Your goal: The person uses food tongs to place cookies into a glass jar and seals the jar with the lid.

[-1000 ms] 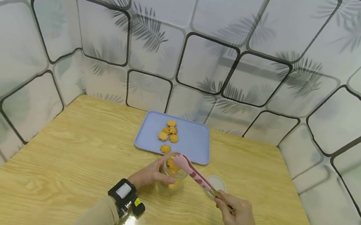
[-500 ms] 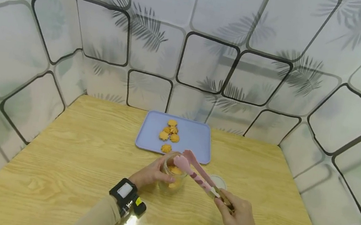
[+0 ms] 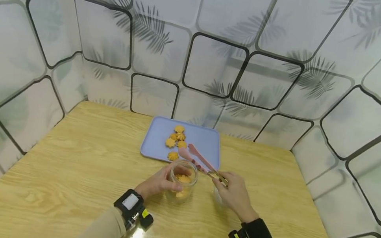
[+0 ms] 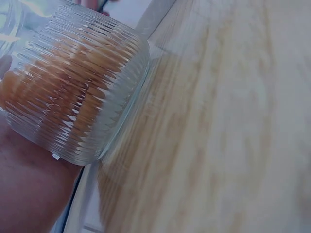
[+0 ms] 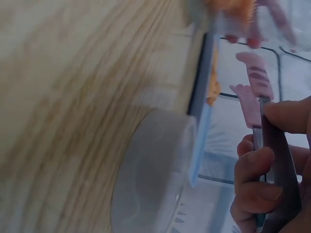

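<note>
Your left hand [image 3: 157,182] comes in from the left and curls round the glass jar [image 3: 188,192], thumb on the near side and fingers showing through the glass behind. It has a firm wrap, closed as far as the jar's width allows, which likely keeps the jar steady and leaves its mouth and right side free.

Beyond it, close to the table's far edge, lies the blue tray [image 3: 206,138]. On its left half you have six cookies [image 3: 170,143] in view: five clustered, one alone by the near edge, within easier reach.

The jar is just off the tray's near edge, around the middle of the table [image 3: 81,169]. Its mouth faces up, a sensible way to hold it with cookies already inside; its base is at or very near the wood, though you can't tell whether it is slightly tipped.

The pink-tipped tongs [image 3: 203,160] slant over the tray's near edge, tips to the left near the cookies. Their arms stand apart with nothing seen between them, so they carry no cookie.

Right of the jar, partly under your wrist, a round pale lid [image 5: 150,167] lies on the table, out of the jar's way.

Your right hand [image 3: 235,194], rightmost, pinches the metal handles between thumb and curled fingers, loosely enough to let the tips spread; holding that far back probably keeps your fingers off the food.
</note>
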`<action>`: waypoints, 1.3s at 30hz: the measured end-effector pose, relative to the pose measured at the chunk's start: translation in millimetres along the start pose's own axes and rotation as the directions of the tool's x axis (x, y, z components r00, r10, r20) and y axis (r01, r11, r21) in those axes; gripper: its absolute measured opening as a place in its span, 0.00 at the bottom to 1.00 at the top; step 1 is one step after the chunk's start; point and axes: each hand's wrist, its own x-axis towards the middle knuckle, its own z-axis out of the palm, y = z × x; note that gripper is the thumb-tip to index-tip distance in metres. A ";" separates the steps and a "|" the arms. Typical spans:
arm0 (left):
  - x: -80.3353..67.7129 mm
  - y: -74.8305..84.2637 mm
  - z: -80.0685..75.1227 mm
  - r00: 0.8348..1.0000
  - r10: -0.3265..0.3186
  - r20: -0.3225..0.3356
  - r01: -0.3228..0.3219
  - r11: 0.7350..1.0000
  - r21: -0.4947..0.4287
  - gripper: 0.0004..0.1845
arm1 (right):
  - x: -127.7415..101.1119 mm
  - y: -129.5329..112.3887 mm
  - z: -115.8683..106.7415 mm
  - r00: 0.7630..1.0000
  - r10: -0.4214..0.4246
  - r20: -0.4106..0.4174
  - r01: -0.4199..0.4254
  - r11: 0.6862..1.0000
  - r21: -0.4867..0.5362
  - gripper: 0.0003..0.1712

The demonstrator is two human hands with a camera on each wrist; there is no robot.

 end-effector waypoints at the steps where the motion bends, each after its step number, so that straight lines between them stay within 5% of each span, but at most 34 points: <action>1: -0.2 -0.7 -0.1 1.000 0.003 0.001 -0.003 1.000 0.002 0.45 | 4.2 1.0 3.9 1.000 -0.011 0.017 0.012 0.999 -0.033 0.16; 15: 4.1 -3.8 0.1 0.999 0.039 0.001 -0.039 0.999 0.001 0.43 | 27.5 -5.0 21.2 0.985 -0.111 0.130 0.128 0.984 -0.127 0.13; 24: 2.1 -5.2 -2.2 0.999 0.052 0.012 -0.051 0.998 -0.020 0.42 | 30.5 -13.0 26.7 0.976 -0.084 0.199 0.130 0.964 -0.231 0.16; 30: 1.9 -6.7 -2.2 0.999 0.053 0.004 -0.053 0.998 -0.041 0.42 | 28.7 -17.1 34.1 0.967 -0.177 0.183 0.234 0.903 -0.362 0.15; 39: 0.4 -3.0 -0.3 1.000 0.002 -0.018 -0.002 0.999 -0.034 0.42 | 24.2 -14.1 34.5 0.977 -0.192 0.094 0.212 0.927 -0.311 0.09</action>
